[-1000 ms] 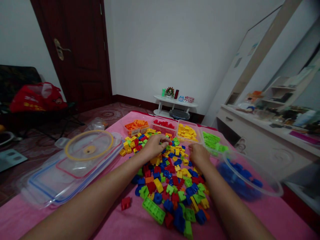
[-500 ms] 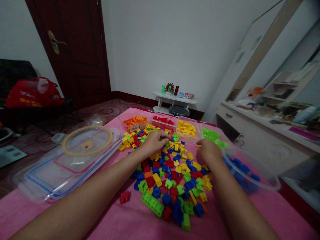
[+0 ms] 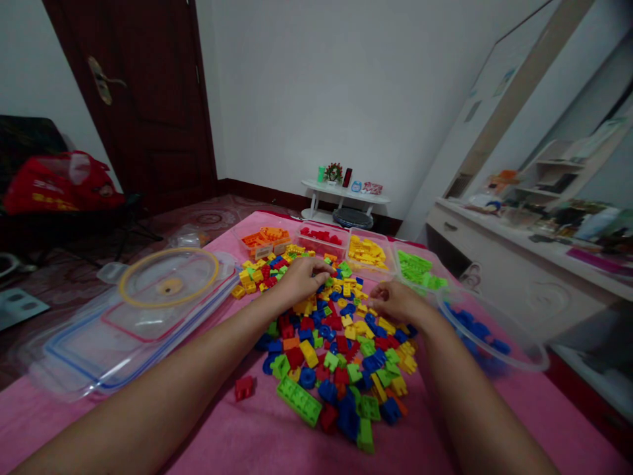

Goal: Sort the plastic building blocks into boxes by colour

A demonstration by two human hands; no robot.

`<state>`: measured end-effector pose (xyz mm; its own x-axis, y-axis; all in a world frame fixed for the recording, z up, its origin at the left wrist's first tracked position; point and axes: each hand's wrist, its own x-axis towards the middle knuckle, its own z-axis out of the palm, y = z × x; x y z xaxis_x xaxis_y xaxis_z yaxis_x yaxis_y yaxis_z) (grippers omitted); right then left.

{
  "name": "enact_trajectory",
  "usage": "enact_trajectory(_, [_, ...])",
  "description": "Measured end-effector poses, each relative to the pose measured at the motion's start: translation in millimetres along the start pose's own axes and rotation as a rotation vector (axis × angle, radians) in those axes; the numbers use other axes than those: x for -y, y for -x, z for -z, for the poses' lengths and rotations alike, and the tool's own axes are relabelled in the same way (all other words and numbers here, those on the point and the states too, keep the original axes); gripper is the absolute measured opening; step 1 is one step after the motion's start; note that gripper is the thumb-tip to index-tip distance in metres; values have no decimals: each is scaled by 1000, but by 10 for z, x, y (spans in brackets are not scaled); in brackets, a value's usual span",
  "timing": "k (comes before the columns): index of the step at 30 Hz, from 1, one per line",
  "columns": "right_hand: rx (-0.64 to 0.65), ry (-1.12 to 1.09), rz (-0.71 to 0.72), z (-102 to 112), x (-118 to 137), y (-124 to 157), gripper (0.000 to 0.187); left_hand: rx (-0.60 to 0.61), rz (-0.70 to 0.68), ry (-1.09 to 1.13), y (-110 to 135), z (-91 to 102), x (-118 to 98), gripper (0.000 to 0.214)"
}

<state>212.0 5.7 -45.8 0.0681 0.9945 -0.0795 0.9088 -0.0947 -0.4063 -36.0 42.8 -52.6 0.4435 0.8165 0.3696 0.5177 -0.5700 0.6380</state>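
Note:
A loose pile of toy building blocks (image 3: 341,343) in red, blue, yellow, green and orange lies on a pink cloth (image 3: 277,442). Over the far left part of the pile is my left hand (image 3: 305,280), its fingers curved and thumb apart, with no block visible in it. My right hand (image 3: 398,302) reaches in at the pile's right edge beside yellow pieces. Its fingers look parted and I see nothing between them; some fingertips are hidden. A long green block (image 3: 299,400) lies at the near edge, and a single red block (image 3: 244,388) sits apart to the left.
Clear boxes behind the pile hold orange blocks (image 3: 264,241), red blocks (image 3: 321,235), yellow blocks (image 3: 366,252) and green blocks (image 3: 420,269). Blue blocks (image 3: 475,330) fill a round tub (image 3: 537,359) at right. Stacked clear lids (image 3: 143,349) lie at left.
My right hand has moved left, from beside the yellow box to the pile's edge, and its fingers have parted; the small orange-yellow piece at its fingertips no longer shows. My left hand has barely moved.

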Motion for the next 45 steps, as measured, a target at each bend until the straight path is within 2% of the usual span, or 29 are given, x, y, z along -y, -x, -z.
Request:
enact_trajectory(3, [192,-102,52,-52,18,22,18,61,-36,-55,-7,131,-16,27])
enact_trajectory(5, [222,-105,27,-75,39,32,20,136,-41,-99,-6,251,-39,25])
enact_trajectory(7, [161,-40,10,-64,56,23,18,191,-26,-143,0,353,-71,24])
enact_trajectory(9, [45,36,6,-15,58,-7,16,217,-21,-167,13,400,-105,24])
enact_trajectory(13, [-225,251,-30,92,11,-77,25,258,-87,-140,50,321,-130,23])
enact_trajectory(15, [-292,344,-68,84,-22,-89,30,270,-101,-120,64,257,-116,22])
enact_trajectory(19, [-244,395,-158,-14,-55,-74,29,341,-73,-93,81,221,-74,19])
enact_trajectory(22, [-187,382,-134,-32,-44,-66,21,384,-51,-84,84,260,-72,18])
enact_trajectory(24, [-192,367,-103,-11,-32,-75,21,383,-44,-117,83,286,-87,19])
enact_trajectory(27, [-237,369,-106,1,-30,-94,34,388,-38,-197,77,301,-110,21])
enact_trajectory(33, [-122,353,-119,-33,-49,-71,35,395,-63,-259,67,306,-113,25])
enact_trajectory(39, [-120,367,-159,-2,-86,-67,41,350,-53,-238,68,348,-88,25])
enact_trajectory(42, [-49,397,-163,-32,-133,-76,34,350,-46,-236,61,356,-61,26])
enact_trajectory(45, [-43,394,-156,-2,-130,-75,22,369,-49,-274,48,358,-38,28])
